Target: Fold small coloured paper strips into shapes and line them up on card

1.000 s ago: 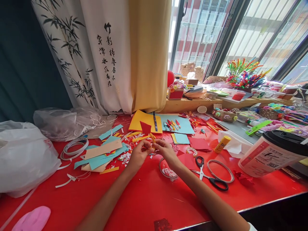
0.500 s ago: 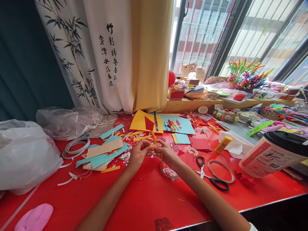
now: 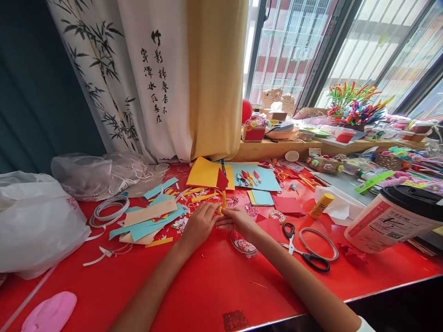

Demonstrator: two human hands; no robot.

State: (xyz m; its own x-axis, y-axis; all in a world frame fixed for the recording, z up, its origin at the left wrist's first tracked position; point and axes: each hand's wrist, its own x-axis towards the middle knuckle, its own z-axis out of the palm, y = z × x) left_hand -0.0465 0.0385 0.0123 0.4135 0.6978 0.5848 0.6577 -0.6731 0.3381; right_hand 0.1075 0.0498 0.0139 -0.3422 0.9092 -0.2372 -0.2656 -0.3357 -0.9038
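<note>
My left hand point(image 3: 200, 223) and my right hand point(image 3: 241, 222) meet above the red table. Between their fingertips they pinch a narrow yellow paper strip point(image 3: 224, 199) that is bent or curled at its lower end. A red paper piece with a pointed top point(image 3: 222, 180) stands upright at the strip's upper end. The fingers partly cover the lower end of the strip. Just beyond my hands, small red-tipped paper pieces point(image 3: 249, 178) lie on light blue paper point(image 3: 272, 182). A round clear dish of scraps point(image 3: 243, 243) sits below my right wrist.
Paper offcuts point(image 3: 150, 213) and tape rolls point(image 3: 110, 210) lie to the left, beside a white plastic bag point(image 3: 38, 226). On the right are scissors point(image 3: 291, 244), a metal-looking ring point(image 3: 318, 243), a glue stick point(image 3: 321, 205) and a large lidded cup point(image 3: 387, 221).
The red piece and yellow strip have turned more upright and shifted slightly right. My left fingers have rolled forward over the strip's lower end; both hands stay together.
</note>
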